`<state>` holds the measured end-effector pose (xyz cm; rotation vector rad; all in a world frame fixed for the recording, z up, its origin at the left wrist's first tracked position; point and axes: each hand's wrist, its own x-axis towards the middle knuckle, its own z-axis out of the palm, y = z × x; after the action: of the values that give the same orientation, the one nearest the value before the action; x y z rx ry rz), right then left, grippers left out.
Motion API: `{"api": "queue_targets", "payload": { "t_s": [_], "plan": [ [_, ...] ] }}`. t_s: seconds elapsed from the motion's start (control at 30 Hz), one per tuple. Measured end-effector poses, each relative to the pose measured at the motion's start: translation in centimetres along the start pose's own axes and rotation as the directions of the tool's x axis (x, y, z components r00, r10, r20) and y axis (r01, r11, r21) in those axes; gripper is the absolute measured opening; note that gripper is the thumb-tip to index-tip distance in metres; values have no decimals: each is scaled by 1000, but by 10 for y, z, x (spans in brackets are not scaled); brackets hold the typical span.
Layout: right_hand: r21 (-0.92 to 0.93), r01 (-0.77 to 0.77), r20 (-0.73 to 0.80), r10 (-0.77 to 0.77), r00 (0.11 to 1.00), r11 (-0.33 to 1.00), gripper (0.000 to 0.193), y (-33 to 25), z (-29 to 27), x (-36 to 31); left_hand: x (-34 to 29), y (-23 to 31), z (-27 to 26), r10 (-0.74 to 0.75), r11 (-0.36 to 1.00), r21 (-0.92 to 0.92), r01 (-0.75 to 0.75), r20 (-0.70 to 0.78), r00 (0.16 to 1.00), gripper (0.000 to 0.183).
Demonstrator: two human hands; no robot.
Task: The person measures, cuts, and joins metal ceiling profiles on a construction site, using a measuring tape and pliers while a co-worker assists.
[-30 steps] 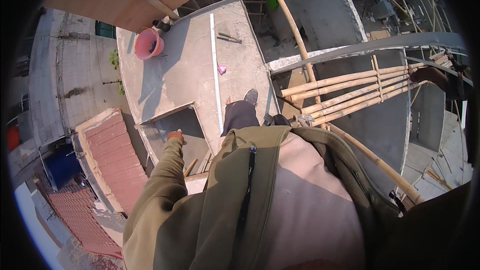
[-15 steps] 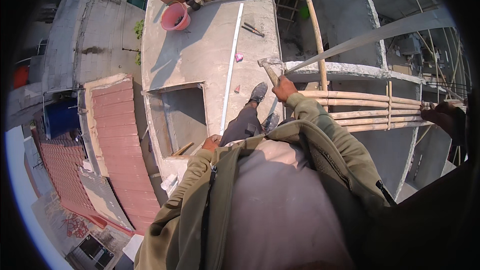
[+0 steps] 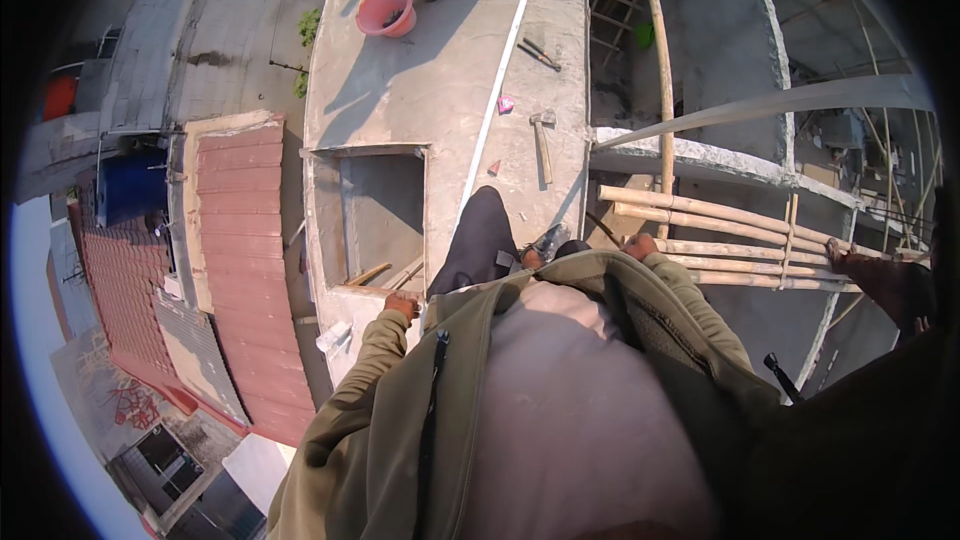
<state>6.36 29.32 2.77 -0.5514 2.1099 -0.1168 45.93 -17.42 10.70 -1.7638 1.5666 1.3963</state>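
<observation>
My left hand, fingers curled, is at the near rim of the square opening; whatever it may hold is hidden. Beside the near ends of the bamboo poles, my right hand is closed. A thin dark stick slants up and left from it, but I cannot tell whether it is in the grip. The hammer lies on the concrete slab, apart from both hands. Left of it are a long white straightedge and a small red piece.
Farther along lie a pink packet and a black-handled tool. A pink bucket stands at the far left. Drops flank the slab, with a red metal roof below left. Another person's shadowed limb touches the poles at right.
The hammer has left my right hand and lies on the slab. That hand has moved back toward me and right, to the bamboo poles. My view has shifted slightly.
</observation>
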Motion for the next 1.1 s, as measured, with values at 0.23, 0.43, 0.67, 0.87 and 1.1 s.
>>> {"api": "queue_targets", "payload": {
  "t_s": [0.23,0.43,0.67,0.87,1.1],
  "plan": [
    [464,-522,166,509,845,716,27,36,51,-101,102,25,-29,430,720,542,-433,141,892,19],
    [-262,-139,24,151,988,955,36,58,108,-39,124,173,-13,438,673,573,-467,199,877,38],
    [913,-138,-91,522,848,384,17,-140,-28,102,205,322,-7,313,450,764,-461,349,883,56],
    [925,-318,209,419,884,207,27,-269,-128,176,276,426,31,133,292,774,-562,550,825,68],
    [881,-364,86,655,751,302,24,-183,-9,403,320,414,52,61,79,902,-425,421,905,59]
  ]
}}
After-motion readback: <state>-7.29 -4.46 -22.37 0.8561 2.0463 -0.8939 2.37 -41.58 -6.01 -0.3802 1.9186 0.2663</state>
